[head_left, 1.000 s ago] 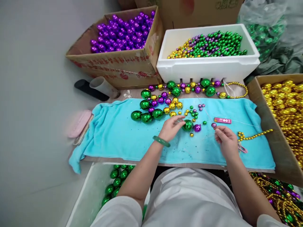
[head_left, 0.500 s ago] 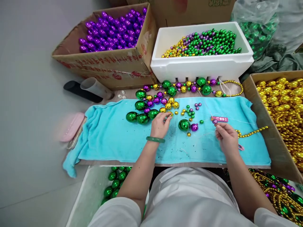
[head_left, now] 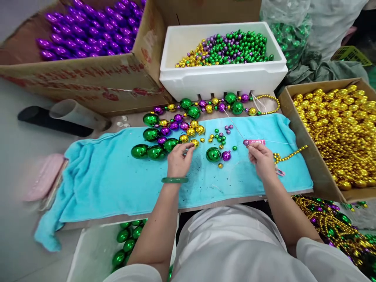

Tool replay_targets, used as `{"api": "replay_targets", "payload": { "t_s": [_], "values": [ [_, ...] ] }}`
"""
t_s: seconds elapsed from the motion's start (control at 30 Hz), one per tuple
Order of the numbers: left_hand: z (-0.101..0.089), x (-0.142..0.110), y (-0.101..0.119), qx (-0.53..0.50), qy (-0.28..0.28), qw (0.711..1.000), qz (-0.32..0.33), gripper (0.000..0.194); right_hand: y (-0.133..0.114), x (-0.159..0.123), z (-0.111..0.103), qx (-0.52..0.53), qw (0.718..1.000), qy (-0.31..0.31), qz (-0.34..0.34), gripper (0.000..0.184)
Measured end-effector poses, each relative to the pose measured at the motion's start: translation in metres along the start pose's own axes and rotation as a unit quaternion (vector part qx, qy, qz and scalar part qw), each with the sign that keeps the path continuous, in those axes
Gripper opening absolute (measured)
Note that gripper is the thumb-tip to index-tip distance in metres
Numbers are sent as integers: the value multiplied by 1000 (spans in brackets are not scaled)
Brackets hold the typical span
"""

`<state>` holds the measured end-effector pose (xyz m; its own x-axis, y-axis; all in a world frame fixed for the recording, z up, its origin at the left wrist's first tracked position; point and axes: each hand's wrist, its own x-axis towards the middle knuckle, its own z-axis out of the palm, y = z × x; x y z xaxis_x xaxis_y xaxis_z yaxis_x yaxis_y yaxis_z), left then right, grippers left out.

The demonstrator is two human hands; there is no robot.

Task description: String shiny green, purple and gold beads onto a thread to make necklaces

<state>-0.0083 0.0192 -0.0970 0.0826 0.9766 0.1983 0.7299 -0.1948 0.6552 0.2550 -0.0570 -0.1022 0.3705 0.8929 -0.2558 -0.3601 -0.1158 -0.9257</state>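
My left hand [head_left: 179,159], a green bangle on its wrist, has its thumb and fingertips closed at a shiny gold bead [head_left: 194,143] beside the larger beads. My right hand [head_left: 261,159] pinches a small purple bead [head_left: 246,143] with clear thread running from it. Behind its fingertips lies a pink label [head_left: 258,142]. Between the hands are a big green bead [head_left: 212,154], a purple bead [head_left: 226,156] and loose small green beads [head_left: 220,138]. Big green beads [head_left: 157,152] lie left of my left hand. A gold bead string [head_left: 290,154] is right of my right hand.
A blue towel [head_left: 111,188] covers the table. A strung bead garland [head_left: 208,109] runs along its back. Behind stand a cardboard box [head_left: 88,78] of purple beads and a white foam box [head_left: 223,78]. Another carton [head_left: 311,156] holds gold beads at right.
The view has shifted, so the scene sits further left. My left hand stays at the gold bead. My right hand still holds the small purple bead, and the thread's visible line above it is longer.
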Motion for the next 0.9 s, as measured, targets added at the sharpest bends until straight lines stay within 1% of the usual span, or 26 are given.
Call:
{"api": "replay_targets", "payload": {
  "t_s": [0.1,0.23,0.43,0.57,0.73,0.9],
  "values": [
    [-1,-2,0,3,-9,1000,-8,30,-5,4,6,-15,1000,-3,3,20],
    [-3,-4,-1,8,-2,1000,-11,30,-11,10,13,-45,999,-6,3,24],
    [-3,-6,-8,1,-7,1000,-13,30,-24,29,18,-101,994,-11,-45,24],
    [-2,-7,-8,6,-4,1000,-12,29,-31,39,24,-129,989,-23,-61,23],
    [-2,-7,-7,4,-10,1000,-20,28,-33,45,33,-137,987,-41,-69,20],
    [1,-8,-11,-1,-15,1000,-24,28,-34,48,40,-142,986,-50,-69,19]
  ]
}}
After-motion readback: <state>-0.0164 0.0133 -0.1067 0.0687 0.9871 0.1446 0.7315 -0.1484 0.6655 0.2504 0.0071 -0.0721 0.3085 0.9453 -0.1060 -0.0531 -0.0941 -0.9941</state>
